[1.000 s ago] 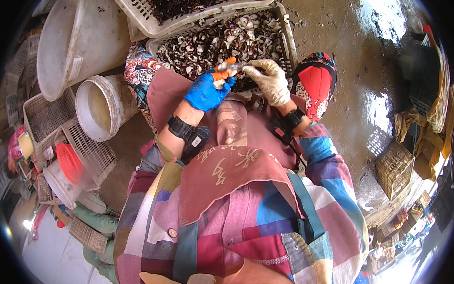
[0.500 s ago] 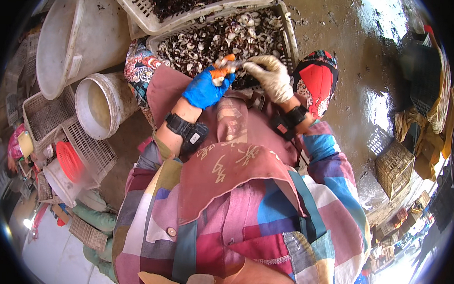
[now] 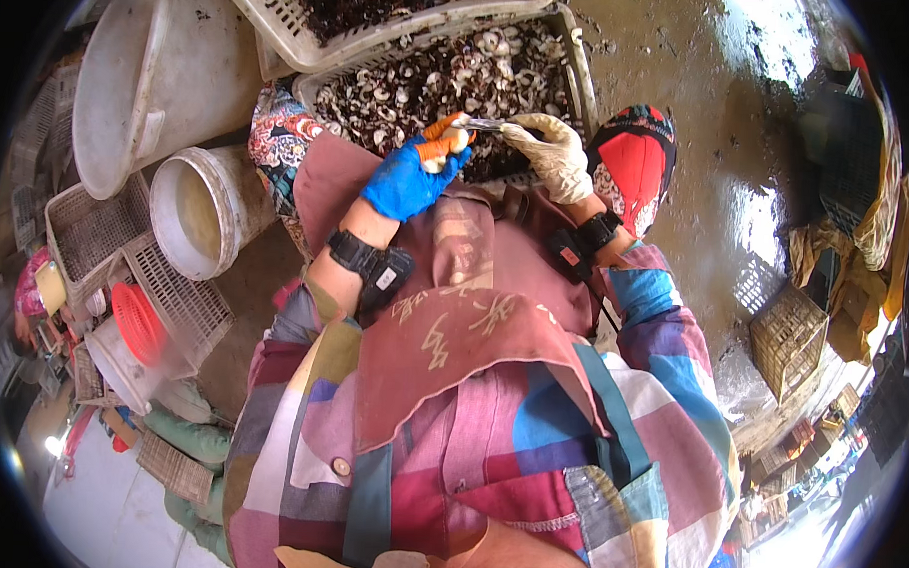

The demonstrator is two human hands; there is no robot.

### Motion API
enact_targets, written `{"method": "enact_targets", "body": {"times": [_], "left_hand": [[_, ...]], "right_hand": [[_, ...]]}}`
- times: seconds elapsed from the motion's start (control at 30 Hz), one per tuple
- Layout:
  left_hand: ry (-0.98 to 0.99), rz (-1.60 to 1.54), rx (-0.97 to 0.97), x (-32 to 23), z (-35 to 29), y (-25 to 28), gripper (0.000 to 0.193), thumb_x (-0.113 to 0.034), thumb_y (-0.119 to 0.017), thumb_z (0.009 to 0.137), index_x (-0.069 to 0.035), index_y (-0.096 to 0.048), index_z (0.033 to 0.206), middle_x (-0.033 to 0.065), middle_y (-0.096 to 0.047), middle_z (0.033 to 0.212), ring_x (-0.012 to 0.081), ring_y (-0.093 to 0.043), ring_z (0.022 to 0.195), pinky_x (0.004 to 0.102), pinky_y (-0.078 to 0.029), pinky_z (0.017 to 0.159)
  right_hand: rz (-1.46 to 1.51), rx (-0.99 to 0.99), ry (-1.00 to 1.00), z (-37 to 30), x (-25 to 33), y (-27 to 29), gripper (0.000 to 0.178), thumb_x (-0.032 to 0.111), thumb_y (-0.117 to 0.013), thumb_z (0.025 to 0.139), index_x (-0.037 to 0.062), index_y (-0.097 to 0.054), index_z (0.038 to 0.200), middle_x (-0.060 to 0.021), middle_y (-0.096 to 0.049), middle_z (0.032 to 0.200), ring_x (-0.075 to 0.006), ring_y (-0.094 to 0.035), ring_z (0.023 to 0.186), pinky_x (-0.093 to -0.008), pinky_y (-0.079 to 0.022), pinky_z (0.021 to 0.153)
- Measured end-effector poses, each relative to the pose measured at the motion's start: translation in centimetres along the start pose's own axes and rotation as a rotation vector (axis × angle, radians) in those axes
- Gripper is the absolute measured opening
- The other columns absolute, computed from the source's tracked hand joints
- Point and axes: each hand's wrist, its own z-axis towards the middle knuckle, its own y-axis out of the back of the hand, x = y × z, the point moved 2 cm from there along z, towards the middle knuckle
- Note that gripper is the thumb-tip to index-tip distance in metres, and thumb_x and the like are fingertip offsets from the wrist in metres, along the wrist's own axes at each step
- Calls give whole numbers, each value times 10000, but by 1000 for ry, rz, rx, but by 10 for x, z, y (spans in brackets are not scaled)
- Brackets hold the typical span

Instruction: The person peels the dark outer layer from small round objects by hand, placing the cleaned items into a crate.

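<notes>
While a metal tool (image 3: 488,125) is pinched by the right hand (image 3: 551,159) above a crate (image 3: 582,76), its tip is met by the curled left hand (image 3: 410,178), whose hold cannot be told.

wet brown floor (image 3: 672,86), bright white glare (image 3: 768,40)

Lighting's bright overall, w/ blown-out glare on the wet floor (image 3: 700,142) upper R, a washed-out patch lower R & a tiny hot spot lower L; shade's deeper by the white bucket (image 3: 249,209). A thin metallic tool (image 3: 485,125) catches light, fine detail unclear. Fisheye bends edges, corners go blk, far-L crates (image 3: 30,159) look soft.
</notes>
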Motion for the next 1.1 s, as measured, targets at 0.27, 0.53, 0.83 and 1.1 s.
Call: {"method": "enact_targets", "body": {"times": [0.27,0.53,0.83,1.1], "left_hand": [[38,161,-156,-4,3,-7,246,-14,-545,821,-29,-558,1066,111,-603,1017,213,-580,971,242,-491,790],[-3,275,-124,-4,-4,-10,270,-23,-550,823,-47,-568,1091,63,-607,1026,168,-578,941,233,-464,799],[-45,393,13,-14,-9,-29,472,-56,-582,824,-91,-426,1269,87,-562,1102,193,-559,981,266,-476,816],[-30,117,77,-72,46,-27,348,-280,-582,839,-37,-575,1089,48,-633,897,140,-604,729,280,-539,680]], "right_hand": [[33,6,-65,-1,-5,1,255,198,-703,757,22,-646,934,-32,-637,807,-66,-558,710,-211,-457,651],[18,8,-71,-9,-1,-6,259,209,-691,771,15,-641,936,-21,-634,793,-57,-547,705,-201,-451,656],[-351,91,-129,11,-39,5,340,313,-689,757,9,-647,903,-76,-632,728,-87,-553,640,-225,-452,608],[-50,98,-273,16,-34,7,300,232,-681,776,-13,-628,942,-18,-615,776,-74,-522,688,-212,-423,629]]}}
